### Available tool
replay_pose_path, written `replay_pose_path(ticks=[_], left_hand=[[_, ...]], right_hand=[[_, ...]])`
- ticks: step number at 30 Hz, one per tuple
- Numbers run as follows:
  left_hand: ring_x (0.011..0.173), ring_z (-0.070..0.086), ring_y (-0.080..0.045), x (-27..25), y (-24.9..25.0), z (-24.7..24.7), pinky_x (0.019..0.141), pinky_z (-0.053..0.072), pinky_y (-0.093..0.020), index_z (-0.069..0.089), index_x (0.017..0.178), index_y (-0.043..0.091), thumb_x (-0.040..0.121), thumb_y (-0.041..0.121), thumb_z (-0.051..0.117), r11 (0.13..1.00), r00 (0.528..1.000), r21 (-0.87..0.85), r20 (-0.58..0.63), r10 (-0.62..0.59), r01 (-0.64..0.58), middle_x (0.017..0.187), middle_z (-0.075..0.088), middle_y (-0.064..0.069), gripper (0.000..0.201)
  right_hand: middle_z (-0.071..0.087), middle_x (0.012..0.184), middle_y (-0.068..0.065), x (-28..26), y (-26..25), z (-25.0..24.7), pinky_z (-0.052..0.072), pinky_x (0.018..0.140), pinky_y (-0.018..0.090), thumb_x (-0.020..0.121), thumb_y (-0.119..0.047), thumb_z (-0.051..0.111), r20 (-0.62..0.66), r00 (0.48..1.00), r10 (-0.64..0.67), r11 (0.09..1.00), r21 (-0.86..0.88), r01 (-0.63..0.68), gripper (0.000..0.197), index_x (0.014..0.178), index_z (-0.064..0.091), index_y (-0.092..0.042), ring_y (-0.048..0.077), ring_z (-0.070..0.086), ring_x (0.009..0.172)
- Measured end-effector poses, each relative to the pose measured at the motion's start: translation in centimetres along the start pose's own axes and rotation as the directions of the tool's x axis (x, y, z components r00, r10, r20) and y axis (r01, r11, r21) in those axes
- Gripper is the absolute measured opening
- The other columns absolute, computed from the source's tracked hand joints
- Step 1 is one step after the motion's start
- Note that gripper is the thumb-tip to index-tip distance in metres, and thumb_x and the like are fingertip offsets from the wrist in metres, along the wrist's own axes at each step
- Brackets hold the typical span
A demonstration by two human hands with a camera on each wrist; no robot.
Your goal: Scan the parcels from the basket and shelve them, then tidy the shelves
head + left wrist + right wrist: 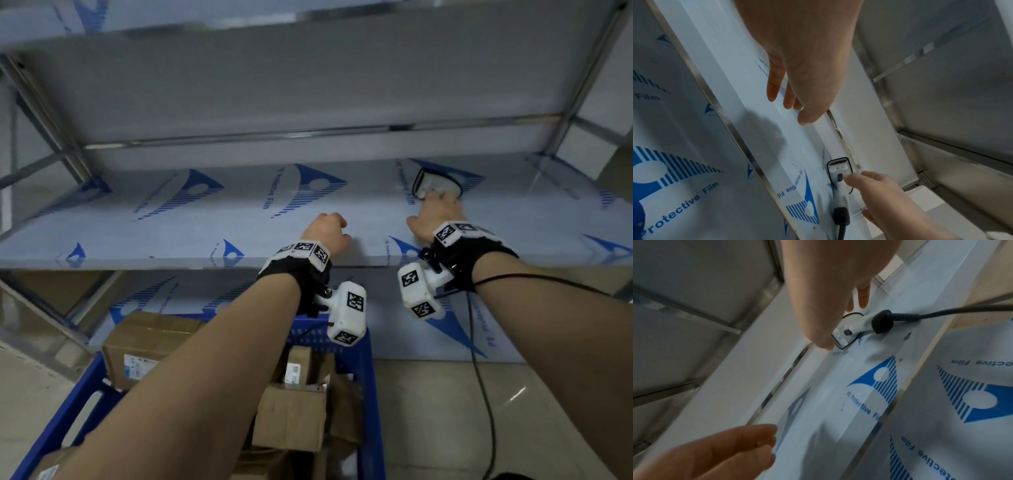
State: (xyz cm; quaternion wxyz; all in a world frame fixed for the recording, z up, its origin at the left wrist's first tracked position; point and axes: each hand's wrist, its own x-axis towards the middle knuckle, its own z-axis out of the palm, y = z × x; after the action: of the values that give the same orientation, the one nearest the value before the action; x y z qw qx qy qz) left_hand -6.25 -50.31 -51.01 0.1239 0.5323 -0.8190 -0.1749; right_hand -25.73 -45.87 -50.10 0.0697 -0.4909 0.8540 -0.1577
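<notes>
The parcels (150, 346) all sit in the blue basket (371, 377), the shelf (205, 219) bare: nothing scanned yet. The left hand (327, 231) hovers loosely curled, empty; the right hand (436, 214) reaches with straight fingers onto the scanner (433, 183) lying on the shelf.

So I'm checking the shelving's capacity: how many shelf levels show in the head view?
3: the top shelf, the middle shelf holding the barcode scanner, and the bottom shelf behind the basket.
</notes>
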Motion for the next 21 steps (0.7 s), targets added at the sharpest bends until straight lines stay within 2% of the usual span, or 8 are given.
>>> replay_pose_path(ticks=[3, 8, 12, 14, 18, 20, 21], left_hand=[[0.122, 0.05, -0.028, 1.4, 0.0, 1.6, 0.103, 0.039, -0.035, 0.052, 0.131, 0.009, 0.094, 0.02, 0.054, 1.0, 1.0, -0.003, -0.002, 0.006, -0.006, 0.133, 0.051, -0.014, 0.039], [0.121, 0.049, -0.029, 2.7, -0.5, 3.2, 0.102, 0.038, -0.034, 0.051, 0.131, 0.006, 0.094, 0.017, 0.049, 1.0, 1.0, -0.014, 0.011, 0.001, -0.001, 0.132, 0.05, -0.017, 0.039], [0.118, 0.051, -0.03, 2.9, -0.9, 3.8, 0.099, 0.041, -0.035, 0.052, 0.13, 0.006, 0.093, 0.017, 0.05, 1.0, 1.0, -0.02, -0.001, 0.002, -0.003, 0.13, 0.052, -0.017, 0.039], [0.116, 0.053, -0.029, 2.9, -1.0, 3.9, 0.099, 0.043, -0.036, 0.053, 0.129, 0.006, 0.092, 0.016, 0.05, 0.999, 1.0, -0.035, -0.024, 0.003, -0.004, 0.128, 0.053, -0.016, 0.038], [0.114, 0.054, -0.028, 3.0, -1.0, 4.0, 0.097, 0.044, -0.035, 0.054, 0.127, 0.008, 0.091, 0.014, 0.051, 0.999, 0.999, -0.052, -0.039, 0.0, -0.002, 0.127, 0.053, -0.014, 0.037], [0.113, 0.055, -0.028, 2.9, -1.0, 4.0, 0.097, 0.044, -0.035, 0.055, 0.127, 0.007, 0.091, 0.013, 0.051, 0.999, 0.999, -0.054, -0.035, 0.005, -0.006, 0.127, 0.053, -0.014, 0.037], [0.113, 0.055, -0.028, 2.8, -1.0, 3.9, 0.097, 0.044, -0.035, 0.055, 0.127, 0.007, 0.091, 0.012, 0.051, 0.998, 0.999, -0.057, -0.034, 0.005, -0.007, 0.126, 0.054, -0.014, 0.037]], right_hand=[[0.026, 0.146, 0.022, 2.4, 1.4, 0.8, 0.034, 0.104, 0.046, 0.089, -0.021, 0.056, 0.003, 0.997, 0.08, 0.997, -0.007, -0.08, 0.06, 0.141, 0.03, -0.004, 0.039, 0.03, 0.132], [0.023, 0.149, 0.022, 5.9, 2.6, 2.3, 0.038, 0.104, 0.046, 0.09, -0.022, 0.057, 0.062, 0.979, 0.196, 0.98, 0.005, -0.197, 0.063, 0.142, 0.028, -0.001, 0.042, 0.04, 0.127], [0.033, 0.145, 0.023, 7.3, 3.2, 3.4, 0.031, 0.106, 0.045, 0.091, -0.022, 0.055, 0.013, 0.968, 0.252, 0.967, -0.048, -0.251, 0.063, 0.142, 0.027, 0.003, 0.037, 0.036, 0.13], [0.038, 0.141, 0.025, 7.6, 3.5, 3.8, 0.03, 0.105, 0.043, 0.092, -0.021, 0.054, -0.02, 0.964, 0.266, 0.96, -0.078, -0.267, 0.061, 0.141, 0.028, 0.004, 0.036, 0.038, 0.128], [0.042, 0.137, 0.026, 8.0, 4.0, 3.5, 0.03, 0.105, 0.044, 0.088, -0.015, 0.056, -0.007, 0.949, 0.316, 0.948, -0.04, -0.316, 0.06, 0.139, 0.033, 0.004, 0.037, 0.04, 0.126], [0.05, 0.128, 0.024, 7.8, 4.2, 3.1, 0.038, 0.1, 0.043, 0.087, -0.018, 0.059, 0.044, 0.956, 0.292, 0.956, 0.023, -0.293, 0.049, 0.128, 0.045, 0.004, 0.037, 0.048, 0.119], [0.056, 0.116, 0.021, 7.5, 4.2, 2.8, 0.044, 0.092, 0.04, 0.086, -0.018, 0.061, 0.095, 0.964, 0.25, 0.964, 0.073, -0.257, 0.036, 0.114, 0.054, 0.003, 0.036, 0.054, 0.11]])
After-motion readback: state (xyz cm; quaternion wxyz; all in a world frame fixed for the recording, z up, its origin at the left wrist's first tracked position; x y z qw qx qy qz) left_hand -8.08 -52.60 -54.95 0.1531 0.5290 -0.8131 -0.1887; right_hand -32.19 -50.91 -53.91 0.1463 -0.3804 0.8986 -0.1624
